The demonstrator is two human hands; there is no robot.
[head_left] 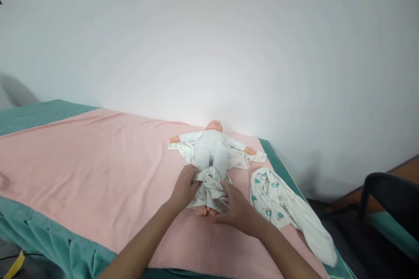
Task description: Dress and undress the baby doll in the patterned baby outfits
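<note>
A baby doll (pixel 212 146) in a white long-sleeved suit lies on its back, arms spread, head toward the wall. Bunched white cloth (pixel 211 182) lies over its lower legs, and its bare feet stick out below. My left hand (pixel 186 185) pinches the cloth's left edge, with the fingertips partly hidden. On the other side, my right hand (pixel 237 209) has its fingers at the cloth's right edge, thumb apart and low near the feet. A light patterned garment (pixel 245 158) is spread beneath the doll's arms.
A white garment with green prints (pixel 281 198) lies right of the doll. Pink sheet (pixel 98 161) covers a green cloth (pixel 78 253). A white wall (pixel 209 43) rises behind. At the right stands a black chair (pixel 389 192); a yellow strip (pixel 15 266) is at lower left.
</note>
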